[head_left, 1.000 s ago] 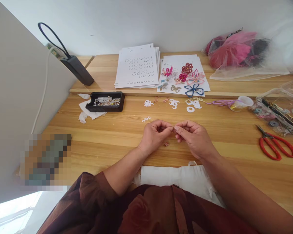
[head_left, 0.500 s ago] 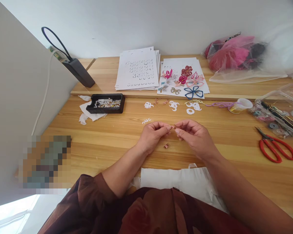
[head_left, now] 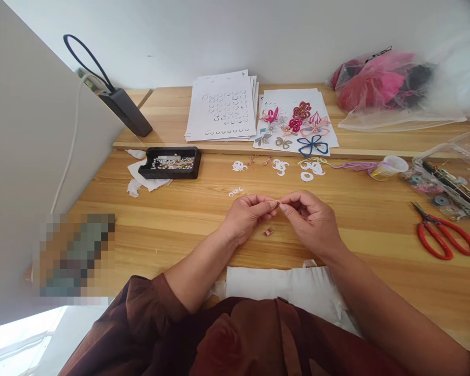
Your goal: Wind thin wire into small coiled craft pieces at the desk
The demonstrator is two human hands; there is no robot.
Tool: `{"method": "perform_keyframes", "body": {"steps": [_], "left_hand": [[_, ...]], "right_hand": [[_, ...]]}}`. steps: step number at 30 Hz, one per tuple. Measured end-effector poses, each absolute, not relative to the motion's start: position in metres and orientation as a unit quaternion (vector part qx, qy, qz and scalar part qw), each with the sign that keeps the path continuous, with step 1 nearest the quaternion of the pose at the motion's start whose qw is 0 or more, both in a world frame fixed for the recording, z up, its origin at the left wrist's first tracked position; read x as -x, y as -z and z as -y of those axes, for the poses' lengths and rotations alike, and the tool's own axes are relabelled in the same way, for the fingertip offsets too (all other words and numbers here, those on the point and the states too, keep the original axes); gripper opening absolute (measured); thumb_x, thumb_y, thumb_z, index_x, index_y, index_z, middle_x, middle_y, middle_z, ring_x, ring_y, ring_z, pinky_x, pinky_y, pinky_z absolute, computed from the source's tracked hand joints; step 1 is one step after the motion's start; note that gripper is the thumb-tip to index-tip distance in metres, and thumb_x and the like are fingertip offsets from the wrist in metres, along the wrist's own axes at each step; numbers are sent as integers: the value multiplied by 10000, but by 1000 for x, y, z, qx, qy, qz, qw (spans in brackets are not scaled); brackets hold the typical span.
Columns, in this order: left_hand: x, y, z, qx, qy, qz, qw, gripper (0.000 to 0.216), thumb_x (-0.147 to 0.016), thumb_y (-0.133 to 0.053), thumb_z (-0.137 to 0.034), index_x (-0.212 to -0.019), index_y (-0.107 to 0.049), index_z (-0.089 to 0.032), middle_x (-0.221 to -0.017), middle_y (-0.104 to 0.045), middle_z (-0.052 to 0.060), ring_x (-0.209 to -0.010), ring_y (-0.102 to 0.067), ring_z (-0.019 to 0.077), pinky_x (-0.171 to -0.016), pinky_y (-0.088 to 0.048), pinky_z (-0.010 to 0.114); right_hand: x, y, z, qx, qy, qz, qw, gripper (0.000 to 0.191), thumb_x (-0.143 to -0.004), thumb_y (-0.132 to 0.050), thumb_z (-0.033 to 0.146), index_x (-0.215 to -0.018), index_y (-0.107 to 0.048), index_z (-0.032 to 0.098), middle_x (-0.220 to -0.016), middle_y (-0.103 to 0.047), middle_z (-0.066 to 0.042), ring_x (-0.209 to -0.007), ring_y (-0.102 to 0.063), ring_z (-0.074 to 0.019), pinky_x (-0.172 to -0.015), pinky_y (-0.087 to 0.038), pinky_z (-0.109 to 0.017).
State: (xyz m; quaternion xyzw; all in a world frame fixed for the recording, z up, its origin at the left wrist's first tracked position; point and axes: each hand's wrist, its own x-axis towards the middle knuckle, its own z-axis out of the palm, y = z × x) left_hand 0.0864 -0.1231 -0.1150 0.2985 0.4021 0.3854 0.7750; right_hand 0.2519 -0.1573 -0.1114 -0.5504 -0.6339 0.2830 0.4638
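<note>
Centrally on the wooden bench, the left hand and right hand curl nearly closed, their fingertips meeting to pinch a tiny copper-coloured piece between them. White paper cut-outs lie farther up the bench, while a small copper-coloured coil rests just below the hands, touching neither.

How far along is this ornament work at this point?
Done: colourful flower ornaments lie on white sheets. In hand: the left hand and right hand pinch a tiny coppery piece. Left: a similar coppery piece and white paper cutouts lie loose nearby.
</note>
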Motion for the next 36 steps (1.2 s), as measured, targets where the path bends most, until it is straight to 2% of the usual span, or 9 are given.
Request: {"method": "perform_keyframes", "body": {"steps": [3, 8, 10, 24, 30, 36], "left_hand": [[-87, 116, 123, -302, -394, -399, 771, 317, -612, -906, -312, -761, -722, -102, -677, -687, 31, -591, -582, 65, -565, -459, 177], [-89, 115, 123, -321, -416, -406, 748, 307, -623, -896, -316, -743, -706, -105, -659, -680, 19, -584, -580, 62, -588, -455, 182], [-88, 114, 124, -331, -416, -409, 741, 308, -632, -891, -323, -737, -699, -107, -660, -680, 19, -579, -574, 62, -586, -453, 186], [-88, 109, 126, -388, -412, -412, 714, 304, -667, -864, -342, -751, -679, -115, -685, -689, 28, -576, -571, 67, -575, -469, 199], [-88, 108, 127, -424, -419, -413, 688, 285, -705, -840, -351, -749, -676, -123, -686, -687, 29, -587, -569, 75, -576, -465, 206], [-88, 113, 124, -359, -425, -415, 720, 311, -675, -870, -357, -787, -707, -118, -725, -718, 36, -626, -614, 79, -629, -495, 204]], "right_hand": [[-250, 110, 159, 557, -239, 649, 459, 24, -893, -667, 219, -890, -691, 212, -846, -690, -18, -749, -626, -149, -686, -485, -293], [-249, 111, 156, 532, -396, 567, 489, 69, -874, -701, 272, -866, -678, 208, -788, -689, -4, -698, -625, -137, -655, -496, -278], [-250, 113, 155, 520, -424, 552, 495, 89, -862, -716, 282, -851, -668, 207, -782, -681, -2, -699, -619, -136, -655, -495, -277], [-251, 110, 162, 571, -281, 633, 441, 51, -893, -641, 237, -854, -638, 204, -787, -642, -13, -671, -579, -141, -609, -464, -287], [-250, 109, 159, 574, -314, 626, 424, 62, -893, -631, 250, -853, -629, 202, -783, -642, -15, -660, -572, -136, -588, -449, -284], [-252, 109, 154, 576, -418, 507, 485, 142, -824, -712, 300, -903, -646, 202, -828, -665, -26, -721, -616, -149, -605, -507, -286]]}}
